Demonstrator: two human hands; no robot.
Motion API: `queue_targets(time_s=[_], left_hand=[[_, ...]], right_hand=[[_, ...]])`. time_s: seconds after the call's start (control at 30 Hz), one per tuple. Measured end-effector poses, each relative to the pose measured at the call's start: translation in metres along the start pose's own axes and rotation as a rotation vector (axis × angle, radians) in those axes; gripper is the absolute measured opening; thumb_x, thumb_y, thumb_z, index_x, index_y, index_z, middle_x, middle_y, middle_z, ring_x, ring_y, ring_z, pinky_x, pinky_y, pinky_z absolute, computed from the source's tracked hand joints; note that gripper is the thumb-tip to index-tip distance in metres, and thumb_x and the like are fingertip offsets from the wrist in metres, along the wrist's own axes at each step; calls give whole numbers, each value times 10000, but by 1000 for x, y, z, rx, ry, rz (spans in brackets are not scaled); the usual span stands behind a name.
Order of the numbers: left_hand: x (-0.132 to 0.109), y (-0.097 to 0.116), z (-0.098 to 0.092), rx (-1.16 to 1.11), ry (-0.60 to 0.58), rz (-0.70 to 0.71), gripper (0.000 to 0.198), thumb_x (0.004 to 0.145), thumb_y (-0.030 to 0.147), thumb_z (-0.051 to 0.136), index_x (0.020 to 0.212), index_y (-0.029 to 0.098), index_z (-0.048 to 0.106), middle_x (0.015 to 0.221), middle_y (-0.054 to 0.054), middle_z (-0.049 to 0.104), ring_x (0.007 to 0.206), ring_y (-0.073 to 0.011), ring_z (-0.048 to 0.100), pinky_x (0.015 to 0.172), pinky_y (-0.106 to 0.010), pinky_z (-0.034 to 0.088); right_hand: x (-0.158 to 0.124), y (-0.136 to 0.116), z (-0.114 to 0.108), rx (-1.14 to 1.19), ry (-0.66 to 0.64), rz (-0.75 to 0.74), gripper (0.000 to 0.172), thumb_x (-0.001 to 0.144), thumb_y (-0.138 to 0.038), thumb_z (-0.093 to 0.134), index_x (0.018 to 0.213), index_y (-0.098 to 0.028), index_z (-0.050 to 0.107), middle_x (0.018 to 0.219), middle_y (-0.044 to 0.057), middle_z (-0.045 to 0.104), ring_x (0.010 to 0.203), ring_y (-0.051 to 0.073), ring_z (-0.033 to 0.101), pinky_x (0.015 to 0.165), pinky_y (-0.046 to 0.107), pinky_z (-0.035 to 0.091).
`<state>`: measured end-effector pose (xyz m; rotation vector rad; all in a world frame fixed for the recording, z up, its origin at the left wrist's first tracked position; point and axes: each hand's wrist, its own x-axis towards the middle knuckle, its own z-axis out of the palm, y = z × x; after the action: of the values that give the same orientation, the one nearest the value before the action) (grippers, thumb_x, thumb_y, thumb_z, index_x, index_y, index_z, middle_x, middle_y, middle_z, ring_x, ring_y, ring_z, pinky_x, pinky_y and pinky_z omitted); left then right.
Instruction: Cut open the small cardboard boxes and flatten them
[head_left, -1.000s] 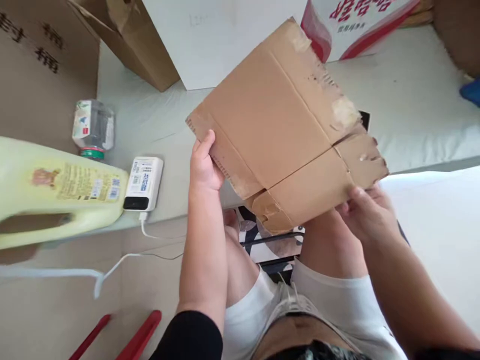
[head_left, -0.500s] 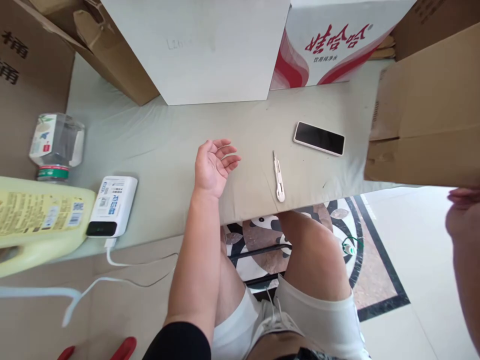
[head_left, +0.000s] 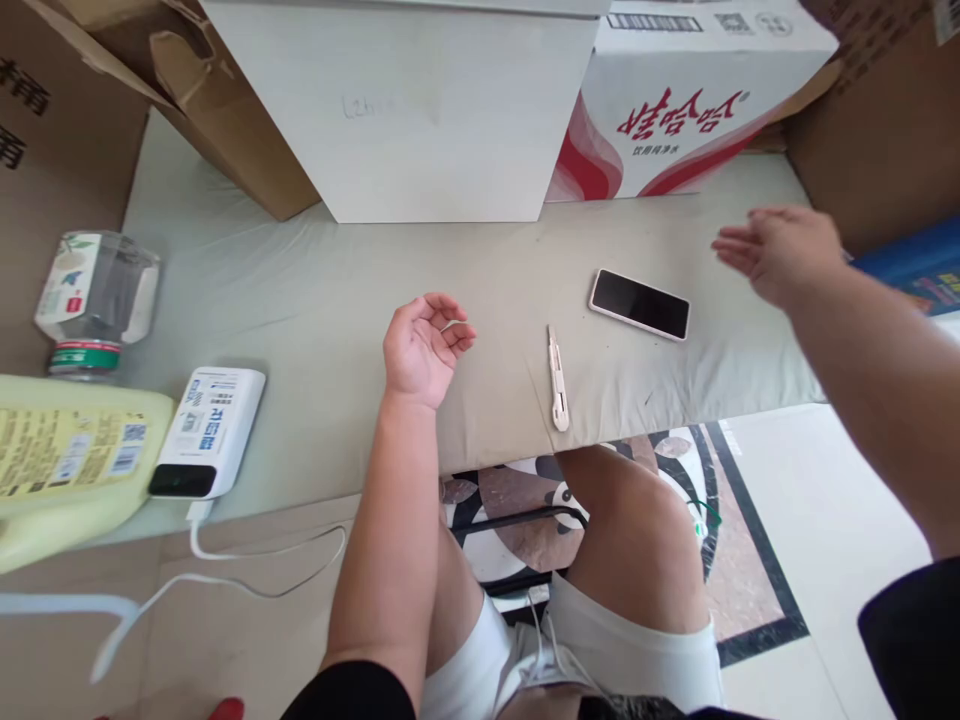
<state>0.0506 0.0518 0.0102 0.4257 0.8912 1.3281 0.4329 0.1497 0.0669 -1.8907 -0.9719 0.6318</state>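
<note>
My left hand (head_left: 421, 345) rests palm up on the pale table cover (head_left: 315, 290), fingers loosely curled and holding nothing. My right hand (head_left: 780, 250) hovers above the table's right end with fingers stretched out flat, empty. A small white utility knife (head_left: 556, 380) lies near the table's front edge between the two hands. A black phone in a pale case (head_left: 639, 304) lies face up just left of my right hand.
A white box (head_left: 420, 110) and a red-and-white carton (head_left: 690, 100) stand at the back, brown cartons (head_left: 862, 130) at both sides. A white power bank (head_left: 206, 432) with cable, a yellow jug (head_left: 67, 460) and a clear bottle (head_left: 94, 295) lie at left.
The flattened cardboard that both hands held has gone off to the right and out of view. My left hand dropped onto the table; my right hand came back empty over the table.
</note>
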Motion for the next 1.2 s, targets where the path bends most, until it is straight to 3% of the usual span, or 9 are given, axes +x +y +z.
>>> queue_targets(time_s=[0.17, 0.3, 0.4, 0.6, 0.77, 0.87, 0.93, 1.03, 1.2], left_hand=[[-7, 4, -5, -43, -18, 12, 271, 801, 433, 551, 755, 179, 633, 766, -29, 660, 580, -120, 639, 585, -246, 520], [-17, 11, -16, -91, -18, 56, 308, 793, 435, 551, 725, 158, 667, 848, -60, 710, 600, -113, 644, 583, -235, 518], [-24, 19, -25, -150, 9, 92, 308, 792, 428, 542, 753, 159, 686, 848, -60, 720, 587, -104, 628, 569, -224, 507], [-38, 38, -38, -230, 33, 97, 288, 818, 406, 511, 757, 172, 667, 753, -31, 659, 571, -97, 601, 574, -223, 495], [-47, 59, -54, -265, 108, 127, 305, 870, 397, 447, 778, 182, 643, 715, -19, 588, 576, -95, 569, 614, -233, 492], [-50, 68, -64, -279, 134, 145, 327, 898, 397, 416, 791, 178, 633, 736, -26, 583, 594, -95, 569, 652, -246, 500], [-51, 72, -69, -284, 129, 165, 338, 911, 397, 404, 791, 171, 625, 741, -31, 583, 600, -98, 572, 668, -258, 506], [-51, 74, -76, -292, 106, 197, 352, 927, 389, 384, 788, 164, 616, 727, -36, 579, 593, -102, 575, 656, -267, 505], [-51, 77, -87, -264, 109, 213, 398, 948, 433, 350, 823, 165, 616, 741, -44, 589, 617, -119, 583, 665, -285, 492]], right_hand=[[-64, 7, 21, 56, -142, 171, 163, 989, -92, 442, 880, -183, 521, 786, 32, 660, 666, 82, 696, 793, 254, 582], [-94, -20, 30, 18, -230, 124, 179, 974, -63, 458, 884, -185, 553, 790, 26, 677, 682, 81, 684, 759, 233, 563], [-114, -46, 51, -9, -310, 36, 195, 971, -54, 456, 883, -189, 567, 792, 20, 681, 706, 86, 686, 747, 232, 555], [-155, -83, 145, -53, -552, -176, 149, 924, -79, 529, 913, -200, 615, 796, 13, 704, 715, 130, 693, 695, 277, 564], [-190, -125, 245, -222, -750, -482, 119, 923, -128, 568, 1008, -201, 610, 1048, 28, 706, 796, 118, 682, 812, 336, 615], [-212, -166, 298, -404, -754, -859, 217, 940, -135, 518, 1137, -195, 587, 1282, 44, 646, 1024, 89, 656, 1035, 317, 548], [-224, -194, 327, -423, -758, -1003, 295, 930, -132, 496, 1213, -179, 562, 1542, 59, 452, 1331, 107, 535, 1167, 295, 428], [-234, -227, 360, -470, -768, -973, 289, 901, -140, 498, 1181, -79, 530, 1720, 116, 29, 1543, 245, 322, 1243, 356, 289], [-233, -245, 387, -526, -760, -878, 183, 856, -149, 539, 976, -11, 552, 1710, 142, 42, 1501, 359, 338, 1235, 413, 217]])
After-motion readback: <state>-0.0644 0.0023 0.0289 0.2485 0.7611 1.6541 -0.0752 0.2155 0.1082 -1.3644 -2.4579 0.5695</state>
